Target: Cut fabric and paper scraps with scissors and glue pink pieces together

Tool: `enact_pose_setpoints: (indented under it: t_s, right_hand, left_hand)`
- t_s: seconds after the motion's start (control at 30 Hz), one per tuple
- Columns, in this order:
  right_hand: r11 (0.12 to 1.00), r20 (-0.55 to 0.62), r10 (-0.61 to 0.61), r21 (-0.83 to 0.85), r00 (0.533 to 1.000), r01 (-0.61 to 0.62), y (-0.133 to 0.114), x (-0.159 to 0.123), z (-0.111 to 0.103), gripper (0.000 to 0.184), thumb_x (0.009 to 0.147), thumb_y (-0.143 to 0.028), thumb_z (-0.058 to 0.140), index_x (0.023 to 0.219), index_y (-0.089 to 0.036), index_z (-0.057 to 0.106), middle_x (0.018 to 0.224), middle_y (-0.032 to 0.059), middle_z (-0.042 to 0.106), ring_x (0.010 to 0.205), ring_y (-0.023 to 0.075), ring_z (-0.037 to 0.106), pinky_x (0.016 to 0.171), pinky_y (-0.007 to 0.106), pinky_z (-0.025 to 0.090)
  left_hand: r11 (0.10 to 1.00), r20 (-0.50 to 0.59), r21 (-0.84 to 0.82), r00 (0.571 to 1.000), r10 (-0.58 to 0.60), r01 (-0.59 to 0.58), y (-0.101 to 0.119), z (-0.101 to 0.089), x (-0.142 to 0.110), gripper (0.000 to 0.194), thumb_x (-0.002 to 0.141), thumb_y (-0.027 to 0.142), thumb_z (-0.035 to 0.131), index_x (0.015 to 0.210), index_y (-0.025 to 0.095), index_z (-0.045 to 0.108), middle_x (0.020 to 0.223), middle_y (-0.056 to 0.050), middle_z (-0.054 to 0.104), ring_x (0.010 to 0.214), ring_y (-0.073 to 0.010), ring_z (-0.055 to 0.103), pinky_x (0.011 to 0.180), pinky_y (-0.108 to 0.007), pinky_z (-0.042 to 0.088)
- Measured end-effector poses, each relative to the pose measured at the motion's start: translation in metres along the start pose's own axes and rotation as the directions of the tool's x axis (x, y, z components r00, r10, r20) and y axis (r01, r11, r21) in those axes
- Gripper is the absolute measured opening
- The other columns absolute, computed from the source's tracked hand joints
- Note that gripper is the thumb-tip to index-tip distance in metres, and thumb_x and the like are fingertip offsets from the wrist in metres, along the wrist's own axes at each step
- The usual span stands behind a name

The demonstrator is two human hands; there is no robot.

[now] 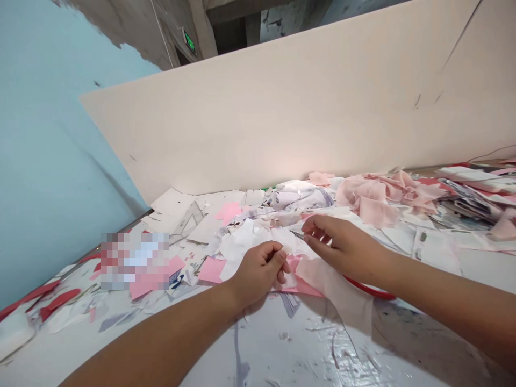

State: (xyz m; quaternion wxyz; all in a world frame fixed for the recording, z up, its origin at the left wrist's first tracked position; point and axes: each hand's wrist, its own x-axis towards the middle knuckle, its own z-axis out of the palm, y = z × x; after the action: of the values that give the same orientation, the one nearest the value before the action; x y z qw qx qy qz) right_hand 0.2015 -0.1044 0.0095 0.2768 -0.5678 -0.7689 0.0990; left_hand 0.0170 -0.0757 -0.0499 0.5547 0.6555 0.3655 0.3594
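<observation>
My left hand (260, 271) is closed in a pinch on the edge of a white fabric piece (258, 239) lying on the table. My right hand (342, 244) has its fingers curled and pinched on the same white fabric, just to the right of the left hand. A pale pink fabric strip (338, 293) runs under my right wrist toward me. Beneath it lie pink square scraps (212, 269). A red curved handle, perhaps of scissors (368, 289), shows under my right forearm.
Heaps of pink and white fabric scraps (382, 196) cover the back right of the white table (282, 349). White paper sheets (173, 204) lie at the back left. A tall beige board (302, 107) stands behind. A blue wall (48, 161) is on the left.
</observation>
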Motion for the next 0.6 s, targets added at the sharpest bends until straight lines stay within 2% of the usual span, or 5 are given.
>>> enact_pose_setpoints:
  t_s: [0.1,0.2,0.27,0.4,0.6]
  right_hand:
    - [0.953,0.138,0.165,-0.277,0.976,-0.122,0.008,0.003,-0.017,0.019,0.078,-0.037,0.042,0.071,-0.022,0.053,0.071,0.0026,0.062,0.058,0.0185,0.055,0.049,0.029,0.035]
    - [0.856,0.273,0.365,-0.475,0.890,-0.205,0.025,-0.003,-0.021,0.015,0.072,-0.034,0.048,0.064,-0.021,0.053,0.064,0.0050,0.061,0.051,0.0205,0.055,0.044,0.029,0.031]
    - [0.843,0.294,0.397,-0.492,0.870,-0.218,0.038,-0.011,-0.016,0.014,0.070,-0.031,0.049,0.061,-0.020,0.052,0.060,0.0055,0.060,0.048,0.0202,0.054,0.043,0.029,0.030]
    - [0.846,0.228,0.377,-0.479,0.898,-0.233,0.059,-0.022,-0.003,0.015,0.073,-0.033,0.046,0.067,-0.020,0.051,0.066,0.0065,0.060,0.052,0.0206,0.056,0.043,0.029,0.031]
    - [0.837,0.258,0.442,-0.463,0.859,-0.291,0.063,-0.022,-0.001,0.016,0.070,-0.036,0.048,0.064,-0.021,0.048,0.063,0.0049,0.059,0.050,0.0193,0.053,0.042,0.029,0.032]
  left_hand:
    - [0.998,-0.010,-0.067,1.000,0.012,-0.013,-0.001,0.000,0.003,0.028,0.079,0.044,0.049,0.076,0.017,0.052,0.067,-0.001,0.057,0.051,-0.0084,0.051,0.046,-0.021,0.043]
    - [0.995,-0.031,-0.102,1.000,0.001,-0.004,0.001,-0.001,0.004,0.028,0.078,0.043,0.052,0.080,0.016,0.054,0.069,-0.002,0.058,0.052,-0.0084,0.053,0.047,-0.021,0.044]
    - [0.993,-0.031,-0.120,1.000,0.004,-0.008,0.003,0.000,0.005,0.027,0.077,0.042,0.053,0.080,0.015,0.055,0.071,-0.002,0.059,0.054,-0.0090,0.054,0.048,-0.022,0.045]
    - [0.992,-0.012,-0.123,0.999,0.036,-0.038,0.005,0.002,0.004,0.025,0.077,0.040,0.054,0.076,0.015,0.054,0.071,-0.003,0.059,0.053,-0.0084,0.054,0.050,-0.023,0.046]
    - [0.986,-0.012,-0.167,1.000,0.023,-0.024,0.005,0.003,0.003,0.023,0.078,0.038,0.054,0.076,0.015,0.054,0.069,-0.003,0.059,0.053,-0.0084,0.053,0.049,-0.022,0.045]
